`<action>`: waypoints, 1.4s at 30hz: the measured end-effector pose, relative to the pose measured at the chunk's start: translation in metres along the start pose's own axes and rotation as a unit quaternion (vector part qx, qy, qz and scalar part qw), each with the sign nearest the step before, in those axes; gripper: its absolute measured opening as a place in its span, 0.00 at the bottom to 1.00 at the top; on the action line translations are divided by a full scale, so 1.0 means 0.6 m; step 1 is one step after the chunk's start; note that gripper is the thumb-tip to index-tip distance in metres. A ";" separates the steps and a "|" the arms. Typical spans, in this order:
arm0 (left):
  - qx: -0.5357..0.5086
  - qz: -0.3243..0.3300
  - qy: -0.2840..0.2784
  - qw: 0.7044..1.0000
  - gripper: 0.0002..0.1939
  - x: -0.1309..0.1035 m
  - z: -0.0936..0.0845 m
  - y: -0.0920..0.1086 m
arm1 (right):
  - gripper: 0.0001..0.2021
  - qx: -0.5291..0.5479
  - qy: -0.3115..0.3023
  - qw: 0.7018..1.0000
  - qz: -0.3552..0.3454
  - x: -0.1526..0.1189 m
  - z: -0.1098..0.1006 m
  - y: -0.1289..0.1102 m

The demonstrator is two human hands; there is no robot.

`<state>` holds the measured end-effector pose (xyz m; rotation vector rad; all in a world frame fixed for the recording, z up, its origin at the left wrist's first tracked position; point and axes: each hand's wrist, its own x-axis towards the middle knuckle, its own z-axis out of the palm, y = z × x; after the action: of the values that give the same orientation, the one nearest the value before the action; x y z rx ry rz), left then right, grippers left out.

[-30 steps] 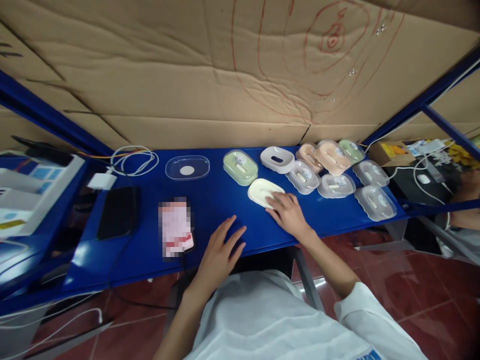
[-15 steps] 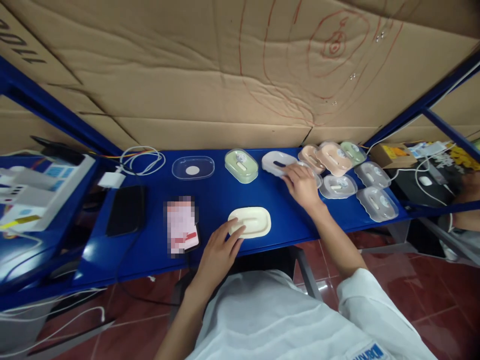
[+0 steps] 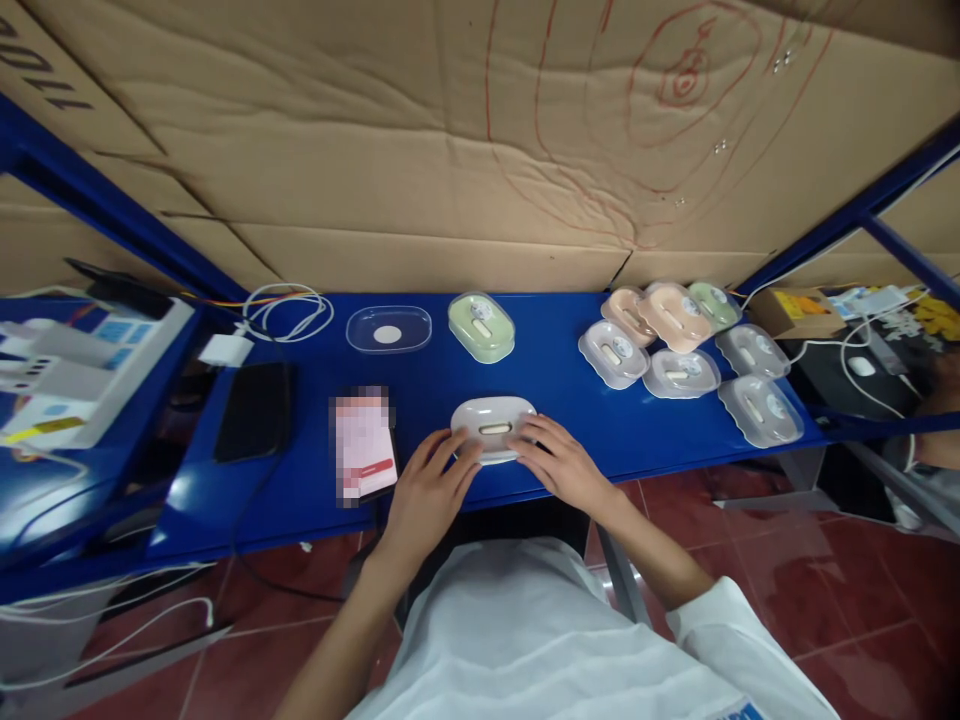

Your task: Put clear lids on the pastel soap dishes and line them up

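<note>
A white oval soap dish tray lies in front of me near the table's front edge, its long middle slot showing the cream base beneath. My left hand grips the tray's left end, fingers curled over its rim. At the right end, my right hand holds the rim with fingertips and thumb. Most of the cream base is hidden under the tray. Farther back are a clear oval lid with a round white sticker and a green lidded soap dish.
Several lidded soap dishes in peach, grey and green, including a peach one, cluster at the back right. A phone with a blurred screen lies left of my hands, beyond it a black flat device and a coiled white cable. Cardboard walls the back.
My right hand has brought the white tray from the back of the table toward me onto the cream base. My left hand now grips the tray's left end.
</note>
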<state>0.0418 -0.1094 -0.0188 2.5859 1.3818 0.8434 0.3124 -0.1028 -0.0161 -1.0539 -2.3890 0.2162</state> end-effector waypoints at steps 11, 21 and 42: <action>0.064 -0.038 -0.057 0.996 0.21 0.134 -0.086 -0.146 | 0.19 -0.045 0.000 0.998 0.041 -0.004 0.004 -0.001; -0.040 -0.064 -0.181 0.981 0.19 0.169 -0.154 -0.141 | 0.37 -0.143 0.121 0.981 0.046 -0.034 0.017 -0.013; -0.033 -0.009 -0.102 0.994 0.32 0.046 -0.016 -0.061 | 0.29 -0.032 -0.047 0.997 0.050 0.043 -0.013 0.029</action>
<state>0.0220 -0.0678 -0.0112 2.5234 1.2971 0.5923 0.3131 -0.0724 -0.0053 -1.2189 -2.4433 0.2293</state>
